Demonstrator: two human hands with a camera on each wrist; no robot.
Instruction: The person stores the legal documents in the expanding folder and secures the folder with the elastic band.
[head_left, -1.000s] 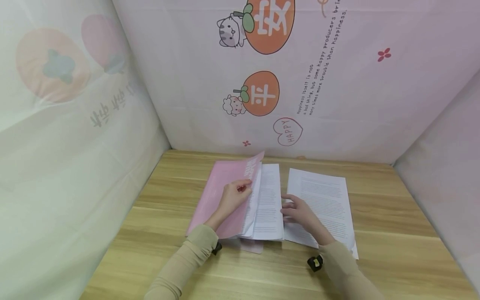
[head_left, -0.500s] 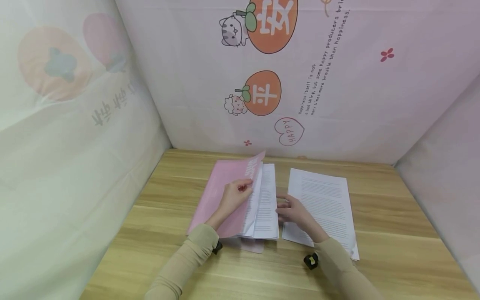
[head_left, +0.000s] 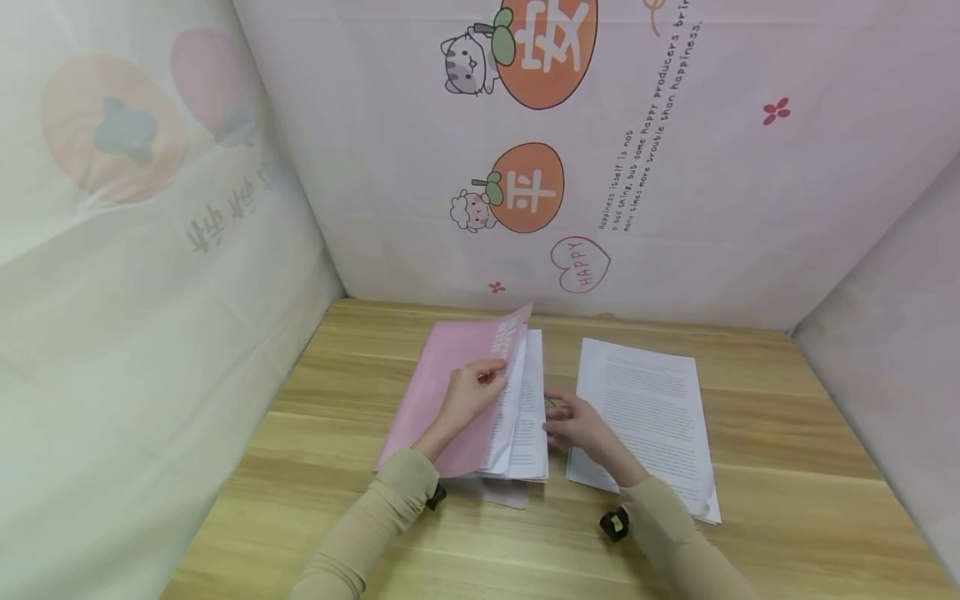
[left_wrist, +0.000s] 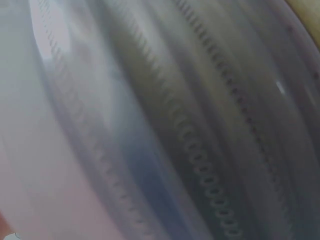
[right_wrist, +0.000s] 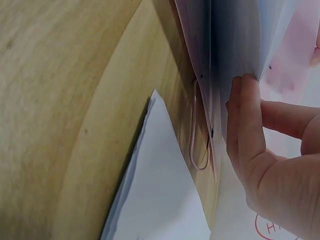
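A pink folder [head_left: 435, 367] lies on the table, its top cover lifted along the right side. My left hand [head_left: 467, 393] pinches the raised cover near its edge. Printed white sheets [head_left: 531, 417] stick out of the folder's right side. At their outer edge my right hand [head_left: 581, 429] holds them, thumb and fingertips [right_wrist: 248, 110] meeting there in the right wrist view. Close up and blurred in the left wrist view are the folder's translucent leaves [left_wrist: 140, 125], with rows of small raised loops or holes. The left hand is hardly visible there.
Another stack of printed paper [head_left: 648, 408] lies to the right, partly beneath my right forearm. A thin pinkish loop [right_wrist: 193, 135] shows at the folder's edge. Printed cloth walls [head_left: 420, 250] enclose the wooden table [head_left: 780, 467] at the back and sides.
My right hand has moved left, and the sheets have slid further into the folder with it. The left hand and the lifted cover have stayed nearly still.
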